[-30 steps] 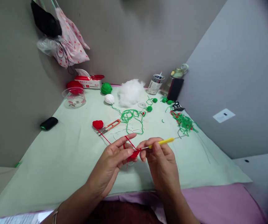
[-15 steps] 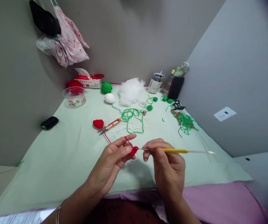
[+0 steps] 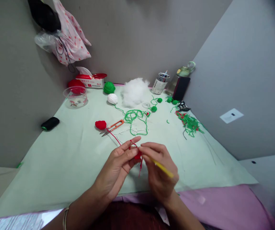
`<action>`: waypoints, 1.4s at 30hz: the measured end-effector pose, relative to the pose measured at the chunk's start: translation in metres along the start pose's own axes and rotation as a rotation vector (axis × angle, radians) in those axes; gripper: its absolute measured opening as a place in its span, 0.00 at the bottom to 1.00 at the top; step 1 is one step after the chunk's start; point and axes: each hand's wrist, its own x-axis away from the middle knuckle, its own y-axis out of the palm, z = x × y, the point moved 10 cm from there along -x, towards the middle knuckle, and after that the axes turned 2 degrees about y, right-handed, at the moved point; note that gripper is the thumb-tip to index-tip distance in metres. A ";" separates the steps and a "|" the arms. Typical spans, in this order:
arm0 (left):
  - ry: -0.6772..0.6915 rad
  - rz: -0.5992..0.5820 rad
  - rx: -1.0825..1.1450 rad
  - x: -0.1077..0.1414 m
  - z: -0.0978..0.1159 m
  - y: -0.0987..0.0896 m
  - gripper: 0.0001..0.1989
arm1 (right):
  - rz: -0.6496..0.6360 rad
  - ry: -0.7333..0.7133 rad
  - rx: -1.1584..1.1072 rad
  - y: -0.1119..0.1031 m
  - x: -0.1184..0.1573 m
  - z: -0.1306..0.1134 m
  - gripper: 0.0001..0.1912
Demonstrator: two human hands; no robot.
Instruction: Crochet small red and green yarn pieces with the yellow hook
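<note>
My left hand (image 3: 117,166) pinches a small red crochet piece (image 3: 138,155) between thumb and fingers. Red yarn (image 3: 113,135) loops over its raised index finger and runs back to a small red yarn ball (image 3: 100,125). In my right hand (image 3: 160,169) is a crochet hook (image 3: 162,167) with a yellow grip, its rear end slanting down to the right and blurred. The hook's tip meets the red piece, though fingers hide the exact spot. A short red tail hangs below the piece. Orange-handled thread snips (image 3: 113,127) lie beyond my left hand.
Tangled green yarn (image 3: 135,117) and white stuffing (image 3: 135,92) lie farther back. Green (image 3: 109,87) and white (image 3: 112,99) yarn balls stand near a tissue box (image 3: 93,82). At the right are yarn scraps (image 3: 190,124), a phone (image 3: 181,88) and a bottle (image 3: 182,72).
My right hand has moved left, up against the red piece. The hook has swung from nearly level to slanting down rightward, and a red tail now shows below the piece.
</note>
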 end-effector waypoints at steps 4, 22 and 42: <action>0.031 0.000 -0.056 0.000 0.008 0.000 0.20 | 0.063 0.304 -0.401 -0.005 -0.006 0.031 0.12; 0.049 -0.006 -0.075 -0.001 0.009 0.004 0.18 | 0.090 0.256 -0.286 -0.008 -0.012 0.024 0.12; 0.071 -0.066 -0.231 0.005 0.016 0.008 0.21 | -0.062 0.360 -0.397 0.004 -0.012 0.031 0.11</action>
